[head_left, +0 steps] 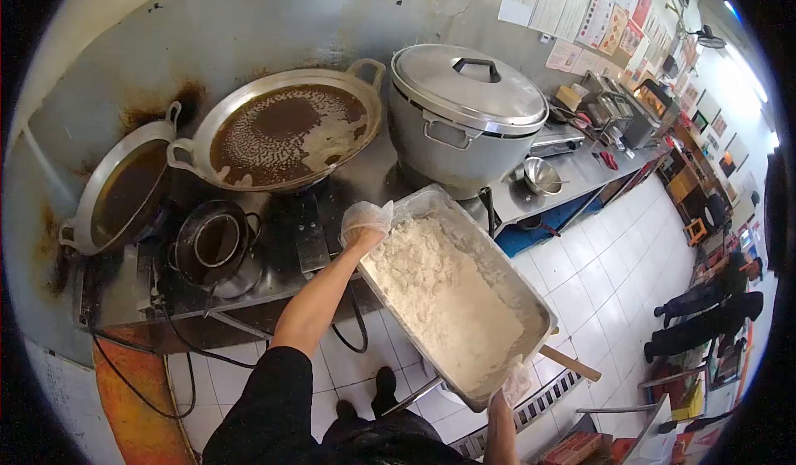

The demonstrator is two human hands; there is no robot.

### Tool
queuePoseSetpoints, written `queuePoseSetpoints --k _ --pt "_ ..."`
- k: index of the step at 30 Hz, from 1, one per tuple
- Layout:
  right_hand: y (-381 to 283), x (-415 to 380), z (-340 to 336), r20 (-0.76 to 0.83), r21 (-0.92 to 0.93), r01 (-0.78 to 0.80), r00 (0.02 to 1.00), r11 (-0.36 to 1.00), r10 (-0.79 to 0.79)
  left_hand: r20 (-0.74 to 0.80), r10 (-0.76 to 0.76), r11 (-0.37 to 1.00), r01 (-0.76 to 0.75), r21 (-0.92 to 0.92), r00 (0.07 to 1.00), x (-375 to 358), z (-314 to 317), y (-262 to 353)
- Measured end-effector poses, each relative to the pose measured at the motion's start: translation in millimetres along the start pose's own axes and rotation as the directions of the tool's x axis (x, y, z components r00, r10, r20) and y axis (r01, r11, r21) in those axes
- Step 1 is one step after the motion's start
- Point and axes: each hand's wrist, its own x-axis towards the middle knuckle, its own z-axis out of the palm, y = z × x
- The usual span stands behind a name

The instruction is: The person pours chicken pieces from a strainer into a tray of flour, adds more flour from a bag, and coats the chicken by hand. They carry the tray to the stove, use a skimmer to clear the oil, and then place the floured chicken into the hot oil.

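Note:
A deep rectangular metal tray (537, 320) is tilted in front of me, with a heap of pale, lumpy flour (448, 291) spread inside. My left hand (366, 223), in a clear plastic glove, is closed on the tray's far left corner. At its near right corner my right hand (507, 390), also gloved, grips the rim; its fingers are partly hidden. Just beyond my left hand stands a wide two-handled wok (195, 151) of dark, foaming oil. A wooden handle (572, 363) sticks out from under the tray's right side.
A big lidded pot (464, 133) stands beside the wok on the steel counter (282, 216). Left are a second oil wok (79, 216) and a dark pot with a strainer (217, 241). A metal bowl (541, 176) sits farther right. Two people (705, 320) stand across the tiled floor (613, 274).

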Motion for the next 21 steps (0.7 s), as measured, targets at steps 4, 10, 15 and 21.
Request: queuePoseSetpoints --k 4,10,15,21 --pt "8 -1 23 -0.062 -0.036 -0.156 0.986 0.987 0.153 0.076 -0.014 1.0 0.015 -0.016 0.997 21 -9 -4" --pt "-25 1 35 0.007 -0.301 -0.086 0.996 0.95 0.092 -0.373 0.28 0.96 -0.259 0.106 0.885 15 -8 -34" --pt "-40 -13 76 0.096 -0.416 -0.064 0.989 0.907 0.114 -0.196 -0.026 0.887 -0.068 -0.458 0.98 -97 -65 -46" --pt "-52 -24 100 0.03 -0.545 -0.175 0.973 0.82 0.228 0.5 -0.253 0.821 0.457 -0.343 0.828 -190 -83 -142"
